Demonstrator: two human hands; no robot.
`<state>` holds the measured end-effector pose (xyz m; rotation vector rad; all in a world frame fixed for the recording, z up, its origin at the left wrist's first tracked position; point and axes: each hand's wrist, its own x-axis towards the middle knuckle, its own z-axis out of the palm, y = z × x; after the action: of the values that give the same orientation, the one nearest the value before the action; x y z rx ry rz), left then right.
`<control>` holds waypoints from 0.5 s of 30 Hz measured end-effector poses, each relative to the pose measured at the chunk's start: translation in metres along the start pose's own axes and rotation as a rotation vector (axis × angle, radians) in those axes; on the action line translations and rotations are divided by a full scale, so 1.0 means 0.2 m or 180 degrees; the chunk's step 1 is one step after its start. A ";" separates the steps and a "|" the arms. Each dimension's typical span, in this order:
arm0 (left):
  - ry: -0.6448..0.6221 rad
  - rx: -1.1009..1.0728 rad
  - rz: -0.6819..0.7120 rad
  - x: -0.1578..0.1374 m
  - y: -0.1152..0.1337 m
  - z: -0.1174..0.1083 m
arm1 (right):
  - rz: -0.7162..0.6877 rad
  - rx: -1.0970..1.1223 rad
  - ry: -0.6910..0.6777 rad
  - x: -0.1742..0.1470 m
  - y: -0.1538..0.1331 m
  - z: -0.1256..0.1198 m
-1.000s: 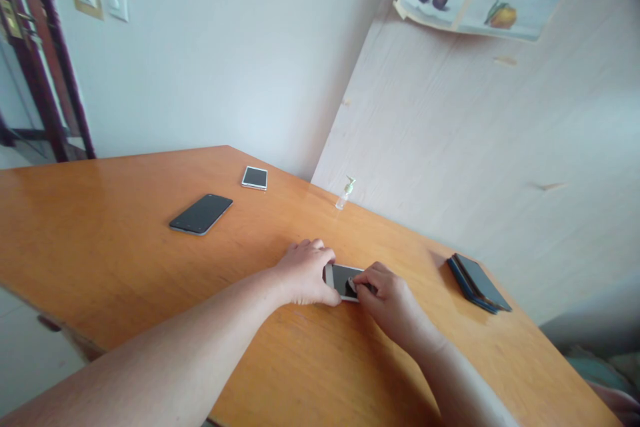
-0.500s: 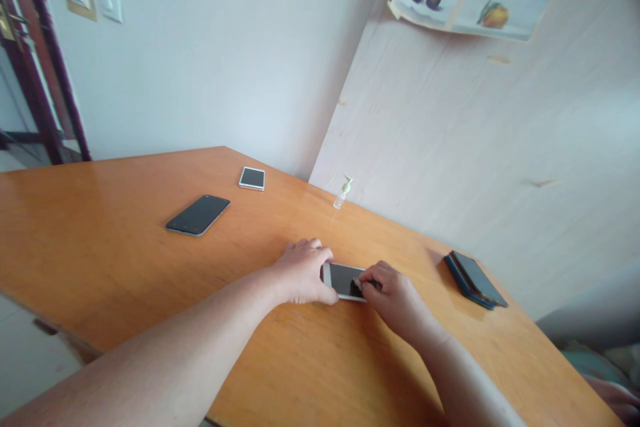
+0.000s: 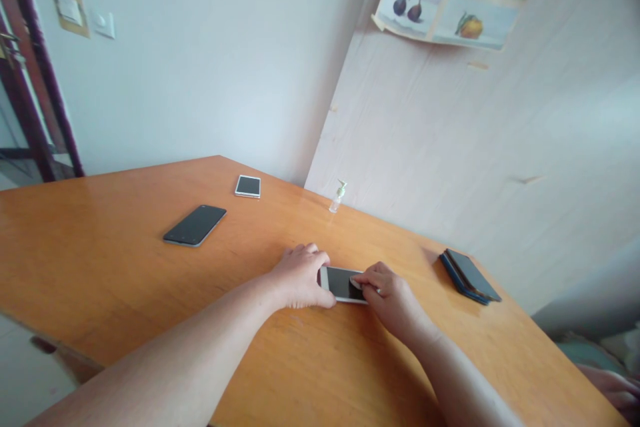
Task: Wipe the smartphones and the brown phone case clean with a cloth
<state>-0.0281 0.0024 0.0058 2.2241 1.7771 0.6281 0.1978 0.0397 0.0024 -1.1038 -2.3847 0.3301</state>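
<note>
A white-framed phone [image 3: 337,283] lies on the wooden table with its dark screen up. My left hand [image 3: 301,278] grips its left end, thumb on the near edge and fingers on the far edge. Over the right part of the screen, my right hand [image 3: 393,295] pinches a small pale wad [image 3: 355,282] against the glass. The wad's material is too small to tell, and my right fingers cover the phone's right end.
A black phone [image 3: 195,225] and a white phone [image 3: 248,186] lie to the left. A small clear pump bottle [image 3: 337,197] stands near the back edge. Stacked dark phones [image 3: 470,275] rest at the right of the table [image 3: 115,253]. Part of a person [image 3: 611,388] shows at lower right.
The camera view has shifted slightly. My left hand keeps its grip on the phone, and my right hand stays on the screen with the pale wad, now showing a little more.
</note>
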 end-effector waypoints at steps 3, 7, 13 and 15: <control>-0.0009 0.0044 0.0009 0.00 0.00 0.00 | 0.0114 -0.0207 0.0156 0.01 0.03 0.02; -0.0021 0.0069 0.0047 0.00 -0.01 -0.01 | -0.0082 -0.0211 0.0005 0.01 -0.05 0.04; -0.0013 0.0058 0.0073 0.00 0.00 -0.02 | 0.0099 -0.0133 0.0048 0.00 -0.02 0.01; -0.0036 0.0049 0.0076 0.00 0.00 -0.02 | 0.0241 -0.0261 0.0106 0.01 0.01 0.01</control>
<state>-0.0307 0.0019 0.0096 2.2578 1.7583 0.6075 0.1972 0.0423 0.0000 -1.2293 -2.3499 0.2394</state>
